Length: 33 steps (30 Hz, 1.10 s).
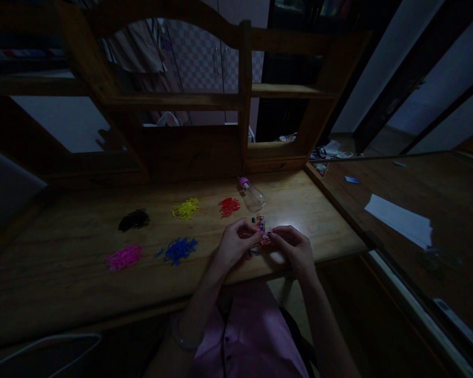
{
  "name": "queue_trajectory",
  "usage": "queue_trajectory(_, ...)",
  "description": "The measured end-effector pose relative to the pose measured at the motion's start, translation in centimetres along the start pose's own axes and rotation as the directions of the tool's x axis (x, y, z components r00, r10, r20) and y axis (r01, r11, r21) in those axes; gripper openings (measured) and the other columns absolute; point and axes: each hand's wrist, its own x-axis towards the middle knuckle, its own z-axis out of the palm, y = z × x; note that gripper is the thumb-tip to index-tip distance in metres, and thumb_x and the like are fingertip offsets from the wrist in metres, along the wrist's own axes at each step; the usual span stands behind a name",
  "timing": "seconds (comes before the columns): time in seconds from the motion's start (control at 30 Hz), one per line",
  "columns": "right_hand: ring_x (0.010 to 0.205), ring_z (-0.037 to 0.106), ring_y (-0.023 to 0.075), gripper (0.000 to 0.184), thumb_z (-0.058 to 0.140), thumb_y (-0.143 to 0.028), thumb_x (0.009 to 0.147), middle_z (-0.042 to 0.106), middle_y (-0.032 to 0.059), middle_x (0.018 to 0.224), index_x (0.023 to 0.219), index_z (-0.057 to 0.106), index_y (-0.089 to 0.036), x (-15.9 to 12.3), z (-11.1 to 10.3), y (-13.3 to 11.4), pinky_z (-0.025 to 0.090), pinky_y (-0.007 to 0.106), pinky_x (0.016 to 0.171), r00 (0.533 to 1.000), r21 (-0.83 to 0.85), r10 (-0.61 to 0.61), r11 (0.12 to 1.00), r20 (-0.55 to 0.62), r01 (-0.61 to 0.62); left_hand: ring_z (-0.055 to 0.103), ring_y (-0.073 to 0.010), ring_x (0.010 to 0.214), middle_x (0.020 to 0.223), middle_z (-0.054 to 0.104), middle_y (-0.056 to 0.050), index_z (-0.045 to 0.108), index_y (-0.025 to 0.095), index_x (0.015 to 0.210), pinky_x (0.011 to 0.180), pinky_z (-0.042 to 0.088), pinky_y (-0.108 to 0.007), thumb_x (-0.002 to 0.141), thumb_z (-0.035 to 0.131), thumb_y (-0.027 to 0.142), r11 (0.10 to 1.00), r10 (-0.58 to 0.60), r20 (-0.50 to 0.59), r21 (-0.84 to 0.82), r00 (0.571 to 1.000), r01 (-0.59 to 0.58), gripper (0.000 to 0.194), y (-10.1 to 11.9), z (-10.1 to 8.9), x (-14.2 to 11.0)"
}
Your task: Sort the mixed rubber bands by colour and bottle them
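Observation:
A mixed-colour heap of thin pieces that look like small rubber bands [259,221] lies on the wooden desk by my hands. My left hand [238,242] is closed, thumb and forefinger pinched at the heap's left side. From the right, my right hand [294,247] pinches at the same heap, its fingertips almost meeting the left ones. What exactly lies between the fingertips is too small to make out. Sorted piles sit to the left: red [229,207], yellow [185,208], blue [180,250], black [134,220] and pink [124,257].
A clear bottle with a pink cap [254,196] lies on its side behind the mixed heap. The desk's wooden shelf frame [244,94] rises along the back. On a brown surface to the right lie white papers [398,219] and a small blue card [351,179].

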Motion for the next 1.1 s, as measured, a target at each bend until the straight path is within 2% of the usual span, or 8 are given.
queue_trajectory(0.1,0.082,0.071,0.0221,0.026,0.077,-0.035,0.076,0.074,0.0062,0.09,0.094,0.07,-0.019,0.1,0.0,0.1,0.059,0.035,0.077,1.0,0.018,0.014,1.0,0.01,-0.014,0.065,-0.0144,0.072,0.083,0.067,-0.003,0.055,0.017,0.074,0.064,0.054,-0.025,0.074,0.071,0.033,1.0,-0.015,-0.02,0.002,1.0,0.015,0.024,0.5,-0.5,-0.3)
queue_trajectory(0.27,0.083,0.072,0.0235,0.025,0.077,-0.034,0.076,0.074,0.0069,0.092,0.095,0.07,-0.019,0.1,0.0,0.2,0.059,0.037,0.079,0.999,0.054,0.028,0.998,0.022,-0.029,0.065,-0.0157,0.085,0.09,0.065,-0.004,0.056,0.017,0.073,0.077,0.055,-0.027,0.073,0.072,0.03,0.995,0.074,-0.09,0.067,0.993,-0.068,0.021,1.3,-2.5,-1.9)
queue_trajectory(0.43,0.086,0.072,0.0236,0.023,0.075,-0.034,0.078,0.075,0.0068,0.093,0.096,0.07,-0.02,0.0,-0.1,-0.1,0.059,0.036,0.079,0.999,0.03,0.031,0.999,0.023,-0.032,0.065,-0.015,0.085,0.088,0.064,-0.001,0.058,0.019,0.079,0.081,0.054,-0.027,0.078,0.066,0.028,0.967,0.142,-0.225,0.24,0.964,-0.086,0.012,1.2,-7.0,-4.5)
queue_trajectory(0.63,0.087,0.072,0.023,0.023,0.076,-0.034,0.077,0.074,0.0062,0.094,0.095,0.07,-0.02,0.2,-0.1,0.1,0.059,0.034,0.078,0.999,0.002,0.045,0.999,0.007,-0.045,0.068,-0.0191,0.089,0.092,0.069,-0.003,0.065,0.02,0.09,0.083,0.056,-0.032,0.08,0.064,0.039,0.866,0.22,-0.429,0.499,0.876,0.027,0.021,1.1,-13.5,-7.6)
queue_trajectory(0.77,0.088,0.071,0.0224,0.024,0.077,-0.034,0.076,0.074,0.0062,0.095,0.094,0.07,-0.02,0.3,-0.1,0.2,0.058,0.034,0.08,0.999,-0.022,0.043,0.999,-0.002,-0.043,0.068,-0.0215,0.091,0.097,0.072,-0.003,0.067,0.022,0.092,0.088,0.055,-0.036,0.079,0.064,0.047,0.747,0.225,-0.478,0.644,0.849,0.164,0.029,1.2,-18.4,-10.3)
queue_trajectory(0.9,0.088,0.071,0.0224,0.024,0.076,-0.034,0.077,0.074,0.0064,0.094,0.095,0.07,-0.02,0.3,-0.2,0.1,0.058,0.034,0.081,1.0,-0.054,0.024,0.998,0.007,-0.023,0.065,-0.0254,0.096,0.102,0.069,-0.004,0.067,0.023,0.096,0.093,0.051,-0.044,0.082,0.057,0.048,0.565,0.22,-0.504,0.764,0.835,0.311,0.03,1.6,-22.7,-13.1)
queue_trajectory(1.0,0.087,0.071,0.0229,0.025,0.076,-0.035,0.077,0.074,0.0069,0.094,0.095,0.07,-0.02,0.4,-0.3,0.1,0.058,0.034,0.08,1.0,-0.062,0.03,0.998,0.005,-0.03,0.063,-0.0278,0.1,0.104,0.067,-0.006,0.066,0.023,0.098,0.096,0.047,-0.048,0.086,0.049,0.045,0.435,0.245,-0.482,0.83,0.841,0.349,0.031,1.5,-24.9,-14.3)
queue_trajectory(1.1,0.088,0.071,0.0232,0.025,0.076,-0.035,0.077,0.074,0.0074,0.097,0.097,0.07,-0.02,0.4,-0.4,0.2,0.057,0.035,0.082,0.999,-0.06,0.036,0.998,0.011,-0.035,0.062,-0.0289,0.103,0.108,0.067,-0.007,0.066,0.023,0.101,0.096,0.047,-0.048,0.087,0.046,0.044,0.399,0.26,-0.444,0.858,0.857,0.323,0.032,0.6,-26.2,-14.5)
